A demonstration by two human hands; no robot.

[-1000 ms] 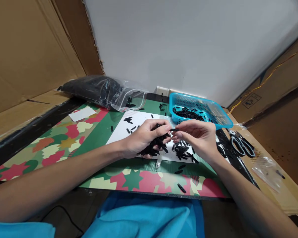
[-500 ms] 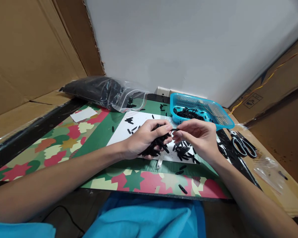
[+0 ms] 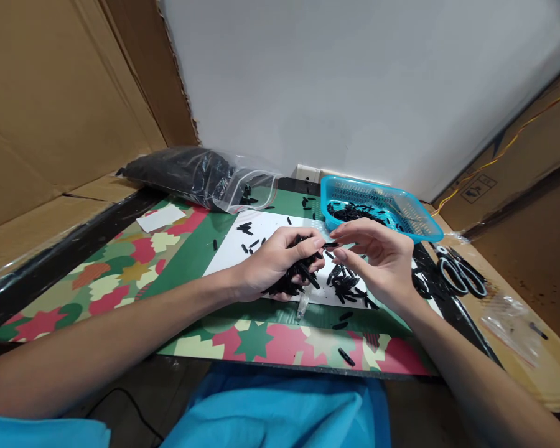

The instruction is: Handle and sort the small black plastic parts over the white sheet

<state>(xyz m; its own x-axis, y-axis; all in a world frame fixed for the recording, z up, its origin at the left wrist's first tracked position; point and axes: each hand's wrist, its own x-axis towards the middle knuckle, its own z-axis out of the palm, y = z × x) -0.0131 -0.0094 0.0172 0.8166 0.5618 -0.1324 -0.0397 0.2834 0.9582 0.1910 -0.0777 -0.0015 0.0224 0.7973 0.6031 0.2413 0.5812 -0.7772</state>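
My left hand [image 3: 270,261] is closed around a bunch of small, slim black pieces [image 3: 302,269], pointed at the ends. One of them juts out past the left thumb and index fingertip toward the right. Around that jutting end, the thumb and index finger of my right hand [image 3: 385,258] are apart, with a gap between them. Below the hands, a loose heap of the same black pieces [image 3: 345,285] lies on a white sheet [image 3: 224,252]. More pieces fill part of a blue plastic basket [image 3: 427,235] just behind my right hand.
A clear zip bag [image 3: 182,177] full of black material lies at the back left, near a white paper scrap [image 3: 161,218]. Scissors [image 3: 460,274] and a small clear bag [image 3: 508,323] are on the right. Cardboard [image 3: 51,93] and a pale wall [image 3: 354,87] enclose the table.
My right thumb and index finger have parted from the black piece they were pinching. My left hand keeps its grip on the bunch. The view has shifted slightly.
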